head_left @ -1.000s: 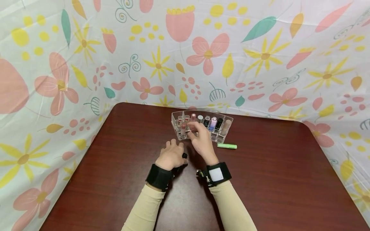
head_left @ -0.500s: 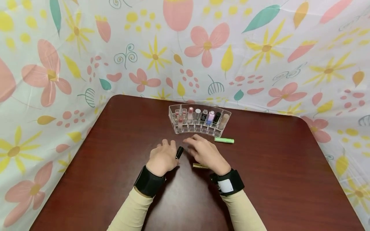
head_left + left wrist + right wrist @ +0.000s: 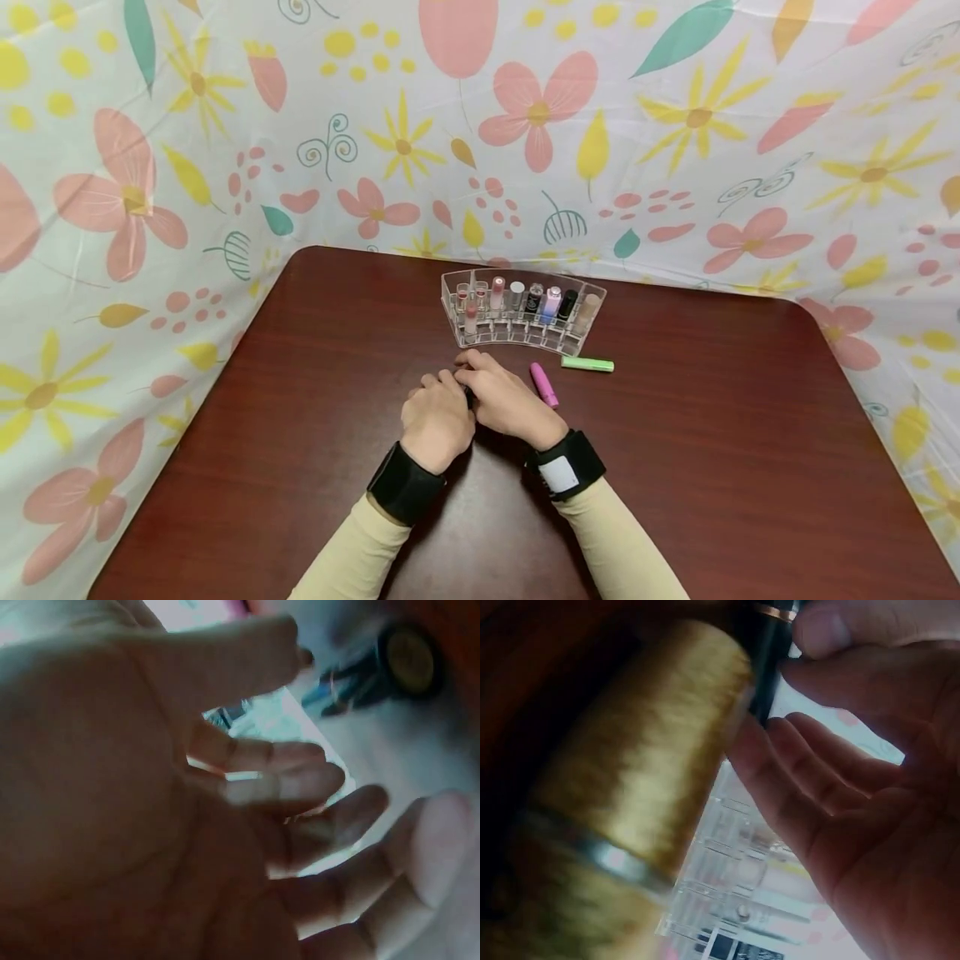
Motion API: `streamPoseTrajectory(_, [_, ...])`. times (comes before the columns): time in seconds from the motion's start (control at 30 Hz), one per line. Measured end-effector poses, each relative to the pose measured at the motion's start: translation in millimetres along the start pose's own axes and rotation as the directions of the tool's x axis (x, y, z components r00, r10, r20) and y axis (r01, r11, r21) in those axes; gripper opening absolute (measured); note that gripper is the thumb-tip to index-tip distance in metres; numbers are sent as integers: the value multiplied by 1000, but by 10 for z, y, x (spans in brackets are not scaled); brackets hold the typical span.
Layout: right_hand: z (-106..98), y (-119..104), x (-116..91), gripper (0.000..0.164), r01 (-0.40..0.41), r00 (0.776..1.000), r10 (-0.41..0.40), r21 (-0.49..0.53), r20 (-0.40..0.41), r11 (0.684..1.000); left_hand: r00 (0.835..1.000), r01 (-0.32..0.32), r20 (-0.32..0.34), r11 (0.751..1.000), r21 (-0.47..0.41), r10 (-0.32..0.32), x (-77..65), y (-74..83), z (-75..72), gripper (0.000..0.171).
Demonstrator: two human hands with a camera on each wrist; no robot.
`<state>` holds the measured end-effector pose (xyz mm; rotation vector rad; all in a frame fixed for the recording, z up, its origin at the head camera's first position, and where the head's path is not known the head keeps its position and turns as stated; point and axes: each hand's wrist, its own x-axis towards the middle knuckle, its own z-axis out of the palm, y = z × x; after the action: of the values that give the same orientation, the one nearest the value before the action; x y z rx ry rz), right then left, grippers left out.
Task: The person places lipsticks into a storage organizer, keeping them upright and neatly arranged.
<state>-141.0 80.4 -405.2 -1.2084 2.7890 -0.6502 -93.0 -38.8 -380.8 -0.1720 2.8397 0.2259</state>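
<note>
My right hand has crossed in front of my left hand, and a small black tube shows between them. In the right wrist view, the thumb and a finger pinch this tube, which has a thin gold band. A larger, blurred gold tube with a silver band lies close to that camera. My left hand's fingers are loosely spread and grip nothing in the left wrist view. Past its thumb tip appears the dark tube's round brownish end.
Behind the hands stands a clear, curved organizer with several lipsticks and small bottles upright in it. A pink tube and a green tube lie on the dark wooden table. A flowered cloth hangs behind.
My right hand has come from the organizer down and left to the black tube by my left hand. The pink tube is now uncovered; the gold one is hidden in the head view.
</note>
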Motion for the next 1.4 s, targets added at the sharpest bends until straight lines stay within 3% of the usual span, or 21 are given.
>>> streamPoseTrajectory(0.13, [-5,48,-9,27,36,999,-36,26,-30,999,988,-83,-132,996,-33,78,1,32,83,43])
streamPoseTrajectory(0.27, [-19,100,-22,27,58,996,-56,23,-68,998,947,-160,-281,987,15,158,-15,52,163,39])
streamPoseTrajectory(0.4, [-20,125,-13,24,64,996,-63,17,-69,998,914,-200,-352,979,37,200,-20,47,172,31])
streamPoseTrajectory(0.53, [-7,136,-10,21,66,995,-66,6,-80,998,917,-226,-332,974,22,220,7,29,149,28])
streamPoseTrajectory(0.8, [41,147,-18,23,52,994,-53,-10,-97,999,962,-235,-166,968,-93,218,128,-22,120,30])
streamPoseTrajectory(0.9, [19,141,-44,25,8,995,-8,3,-96,1000,962,-253,-133,961,-115,237,190,-76,75,30])
streamPoseTrajectory(1.0, [-120,96,-88,27,-51,991,54,29,-125,998,946,-304,-161,944,-130,282,210,-153,-58,27])
streamPoseTrajectory(1.1, [-390,-7,-161,28,-113,974,129,93,-188,989,901,-396,-269,899,-188,341,142,-226,-279,24])
streamPoseTrajectory(1.2, [-704,-148,-259,26,-138,943,181,166,-280,976,823,-520,-402,817,-250,401,3,-259,-544,24])
streamPoseTrajectory(1.33, [-1031,-331,-402,27,-100,879,210,265,-429,959,702,-668,-565,675,-312,433,-186,-245,-829,21])
streamPoseTrajectory(1.4, [-1132,-403,-469,29,-64,843,220,314,-491,947,638,-737,-641,580,-348,426,-258,-232,-910,19])
